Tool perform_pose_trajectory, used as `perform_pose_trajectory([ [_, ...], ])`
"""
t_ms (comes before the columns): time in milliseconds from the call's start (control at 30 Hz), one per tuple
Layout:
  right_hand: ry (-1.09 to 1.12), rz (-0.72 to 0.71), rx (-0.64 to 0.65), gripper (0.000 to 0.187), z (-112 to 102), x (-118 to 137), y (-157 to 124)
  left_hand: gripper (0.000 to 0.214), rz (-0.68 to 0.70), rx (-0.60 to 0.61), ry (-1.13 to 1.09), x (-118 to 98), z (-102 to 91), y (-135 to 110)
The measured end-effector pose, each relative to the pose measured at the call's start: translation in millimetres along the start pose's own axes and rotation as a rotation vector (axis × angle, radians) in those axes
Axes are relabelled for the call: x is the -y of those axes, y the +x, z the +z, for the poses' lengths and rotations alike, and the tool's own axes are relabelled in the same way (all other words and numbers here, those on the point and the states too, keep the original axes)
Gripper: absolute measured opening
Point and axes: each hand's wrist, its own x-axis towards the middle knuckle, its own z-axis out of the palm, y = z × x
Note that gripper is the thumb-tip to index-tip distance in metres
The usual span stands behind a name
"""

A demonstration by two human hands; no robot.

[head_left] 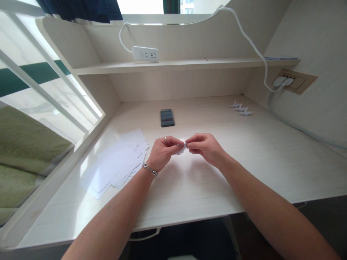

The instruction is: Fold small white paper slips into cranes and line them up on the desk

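At the centre, the left hand point(162, 151) and right hand point(204, 147) closely pinched a small paper point(181, 150), seemingly unfinished, while folded figures point(240, 108) looked complete at two o'clock and flat sheets point(119, 157) lay at nine.

Two hands point(162, 151) point(205, 146), one held paper point(182, 149), one phone point(167, 118)

My bench point(206, 196) looks set in a bedroom or dorm: white rails point(45, 92) and green cloth point(21, 141), perhaps bedding, at left; a shelf point(184, 65), window point(143, 6) and blue curtain point(84, 9) at the far side; a wall socket point(300, 83) at right.
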Motion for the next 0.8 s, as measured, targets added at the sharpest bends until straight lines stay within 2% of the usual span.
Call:
perform_pose_trajectory([
  [133, 0.002, -0.012, 0.01, 0.013, -0.5, 0.8, 0.5, 0.017, 0.034, -0.009, 0.033, 0.3, 0.7, -0.7],
  [300, -0.028, -0.032, -0.032, 0.009, -0.3, 0.0, 1.5, 0.018, 0.028, 0.047, 0.098, -2.4, 2.2, -2.7],
  [500, 0.067, 0.017, -0.001, 0.017, -1.0, 0.6, 0.8, 0.015, 0.137, -0.001, 0.123, -3.3, 3.0, -2.7],
  [800, 0.107, 0.045, 0.001, 0.013, -1.3, 3.0, 0.3, 0.013, 0.209, 0.026, 0.192, -0.1, -1.5, -4.2],
])
